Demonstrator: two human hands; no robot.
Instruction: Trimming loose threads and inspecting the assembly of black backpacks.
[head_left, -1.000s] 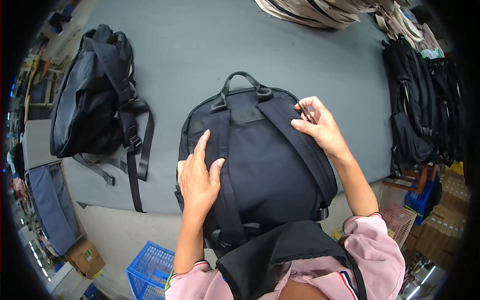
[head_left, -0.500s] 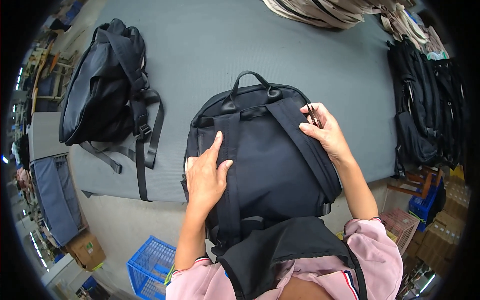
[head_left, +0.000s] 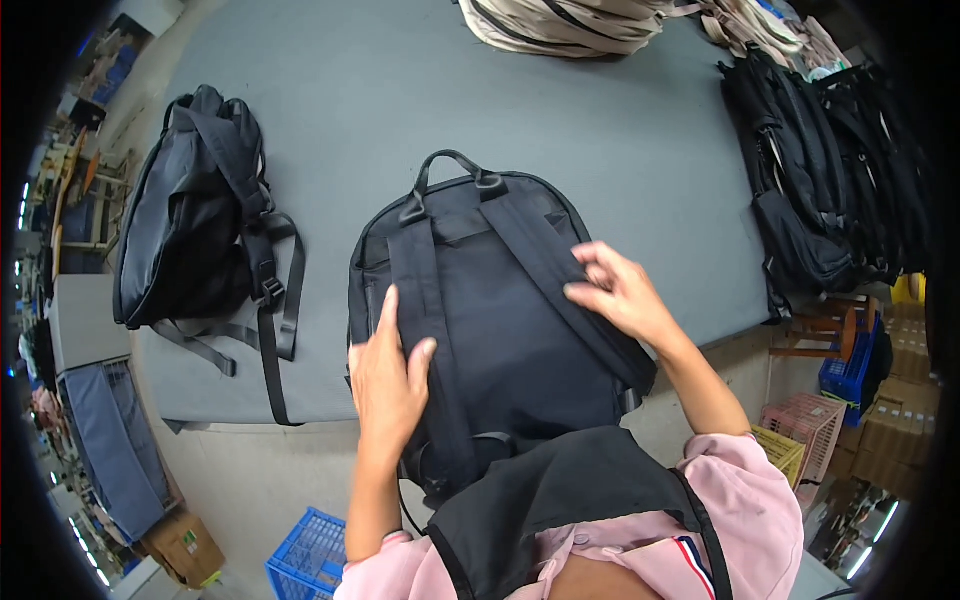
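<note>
A black backpack [head_left: 510, 310] lies back side up at the table's near edge, its carry handle [head_left: 447, 157] pointing away from me. Over its left edge and the left shoulder strap [head_left: 415, 270] rests my left hand [head_left: 385, 385], open, with index finger and thumb spread. My right hand [head_left: 622, 290] is at the upper right, beside the right shoulder strap [head_left: 525, 245]. Its fingers are curled and closed. The dark thread snips that showed in this hand half a second ago are hidden now. A black apron covers the backpack's near end.
Another black backpack [head_left: 190, 215] lies at the left with loose webbing straps. Several black backpacks [head_left: 815, 180] are stacked at the right, with beige bags [head_left: 565, 25] at the far side. Crates, including a blue one [head_left: 310, 555], and cardboard boxes [head_left: 185, 548] stand below the grey table [head_left: 330, 90].
My right hand has curled in and slid a little down the right strap, and the thread snips have gone out of sight. The view has shifted; the left hand stays on the backpack's left side.
</note>
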